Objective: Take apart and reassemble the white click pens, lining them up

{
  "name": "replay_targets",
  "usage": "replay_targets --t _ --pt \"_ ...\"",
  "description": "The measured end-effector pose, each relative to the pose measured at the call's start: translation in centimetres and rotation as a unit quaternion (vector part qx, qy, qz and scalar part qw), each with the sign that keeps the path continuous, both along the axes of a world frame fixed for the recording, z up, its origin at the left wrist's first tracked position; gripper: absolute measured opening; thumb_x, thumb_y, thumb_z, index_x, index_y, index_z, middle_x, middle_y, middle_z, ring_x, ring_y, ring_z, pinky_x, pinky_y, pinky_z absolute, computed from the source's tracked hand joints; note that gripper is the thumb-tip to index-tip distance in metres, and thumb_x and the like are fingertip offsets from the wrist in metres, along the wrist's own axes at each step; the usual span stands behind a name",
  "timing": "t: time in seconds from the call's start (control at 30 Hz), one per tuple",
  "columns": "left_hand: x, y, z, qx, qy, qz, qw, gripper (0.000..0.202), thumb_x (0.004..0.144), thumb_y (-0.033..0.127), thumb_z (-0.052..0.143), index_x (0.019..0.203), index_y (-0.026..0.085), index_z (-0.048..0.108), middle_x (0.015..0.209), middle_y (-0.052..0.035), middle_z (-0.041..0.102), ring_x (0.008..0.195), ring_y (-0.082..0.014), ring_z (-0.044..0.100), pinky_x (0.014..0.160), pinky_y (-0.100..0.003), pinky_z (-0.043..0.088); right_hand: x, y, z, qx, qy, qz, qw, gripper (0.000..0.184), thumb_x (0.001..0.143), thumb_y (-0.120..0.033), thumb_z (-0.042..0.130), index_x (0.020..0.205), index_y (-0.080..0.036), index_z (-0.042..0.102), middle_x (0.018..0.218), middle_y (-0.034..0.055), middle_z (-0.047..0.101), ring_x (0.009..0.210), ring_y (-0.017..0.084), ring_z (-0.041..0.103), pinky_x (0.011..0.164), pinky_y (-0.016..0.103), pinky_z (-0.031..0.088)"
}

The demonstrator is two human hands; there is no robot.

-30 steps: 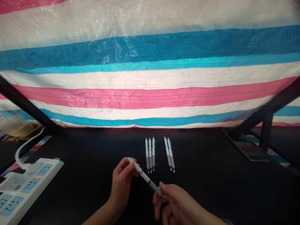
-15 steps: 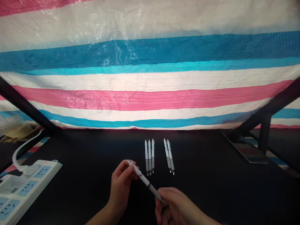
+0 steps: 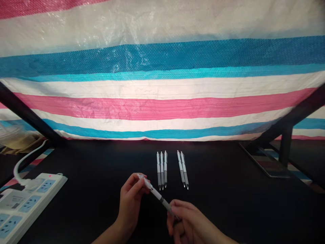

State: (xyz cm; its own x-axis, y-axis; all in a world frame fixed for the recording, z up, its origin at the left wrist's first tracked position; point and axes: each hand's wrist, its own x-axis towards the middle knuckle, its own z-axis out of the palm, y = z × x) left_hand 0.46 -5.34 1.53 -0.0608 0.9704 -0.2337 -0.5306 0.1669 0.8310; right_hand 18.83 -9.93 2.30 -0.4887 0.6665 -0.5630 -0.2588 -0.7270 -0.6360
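A white pen is held slantwise between both hands above the black table. My left hand pinches its upper clip end. My right hand is closed around its lower tip end, with the fingers curled over the tip. Just beyond the hands, three matching white pens lie side by side. A pair of the same pens lies to their right.
A white power strip with a white cable sits at the left edge. A dark phone lies at the right by a black frame leg. A striped blue, pink and white tarp hangs behind the table.
My right hand has closed further over the pen's tip end, covering more of it. The pen and my left hand have barely shifted.
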Motion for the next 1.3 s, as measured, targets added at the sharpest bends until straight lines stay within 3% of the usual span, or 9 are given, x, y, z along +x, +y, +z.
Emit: replay_targets --t 0.1,0.17,0.3,0.43,0.57,1.03,1.3 --pt "0.0 0.1 0.0 0.001 0.001 -0.003 1.0 0.011 0.075 0.025 0.072 0.075 0.014 0.069 0.07 -0.0013 0.061 0.061 -0.0106 0.052 0.057 -0.021 0.043 0.0 -0.1 -0.2 -0.013 -0.002 0.013 1.0 0.031 0.08 -0.044 0.051 0.093 -0.017 0.055 0.073 0.0034 0.067 0.043 0.008 0.057 0.036 0.015 0.029" --pt "0.0 0.1 0.0 0.002 0.003 0.0 1.0 0.012 0.075 0.025 0.073 0.076 0.014 0.069 0.07 -0.0012 0.061 0.061 -0.0105 0.052 0.057 -0.021 0.043 -0.1 -0.2 -0.3 -0.022 -0.027 0.016 0.999 0.036 0.084 -0.048 0.044 0.085 -0.015 0.056 0.06 0.0027 0.064 0.038 0.007 0.051 0.036 0.014 0.025" --pt "0.0 0.1 0.1 -0.002 0.004 0.003 1.0 0.012 0.074 0.026 0.073 0.076 0.014 0.069 0.07 -0.0009 0.06 0.062 -0.0107 0.052 0.058 -0.021 0.043 -0.3 -0.5 -0.3 0.01 -0.009 0.001 1.0 0.026 0.079 -0.042 0.058 0.079 -0.019 0.048 0.047 -0.0034 0.058 0.032 0.004 0.042 0.036 0.014 0.019" --pt "-0.2 0.3 0.3 0.007 0.008 0.01 1.0 0.012 0.074 0.026 0.074 0.075 0.015 0.069 0.071 -0.0006 0.061 0.062 -0.0107 0.053 0.058 -0.021 0.044 -0.2 -0.3 -0.1 0.02 0.0 -0.014 1.0 0.03 0.075 -0.039 0.064 0.077 -0.022 0.039 0.046 -0.0061 0.058 0.028 0.003 0.036 0.032 0.015 0.015" --pt "-0.4 0.6 0.4 0.008 0.005 0.022 1.0 0.014 0.073 0.029 0.074 0.076 0.016 0.069 0.071 -0.0004 0.062 0.063 -0.0108 0.053 0.058 -0.02 0.044 0.0 -0.2 -0.1 0.032 -0.002 -0.023 0.999 0.032 0.073 -0.04 0.066 0.076 -0.023 0.04 0.042 -0.0067 0.055 0.027 0.004 0.033 0.029 0.016 0.013" --pt "-1.4 1.8 0.9 0.003 -0.024 0.092 0.995 0.013 0.071 0.025 0.075 0.073 0.016 0.066 0.071 0.0013 0.061 0.066 -0.0102 0.055 0.058 -0.017 0.047 0.1 -0.1 0.5 0.065 -0.036 -0.04 0.996 0.026 0.076 -0.037 0.063 0.073 -0.021 0.044 0.042 -0.0056 0.056 0.028 0.004 0.033 0.029 0.016 0.014" --pt "-1.4 1.9 0.8 -0.006 -0.036 0.1 0.994 0.014 0.071 0.025 0.075 0.073 0.016 0.065 0.07 0.0021 0.061 0.065 -0.0091 0.056 0.057 -0.016 0.048 0.2 -0.1 0.3 0.07 -0.03 -0.055 0.996 0.024 0.075 -0.035 0.063 0.074 -0.021 0.045 0.042 -0.0056 0.056 0.028 0.004 0.034 0.029 0.016 0.011"
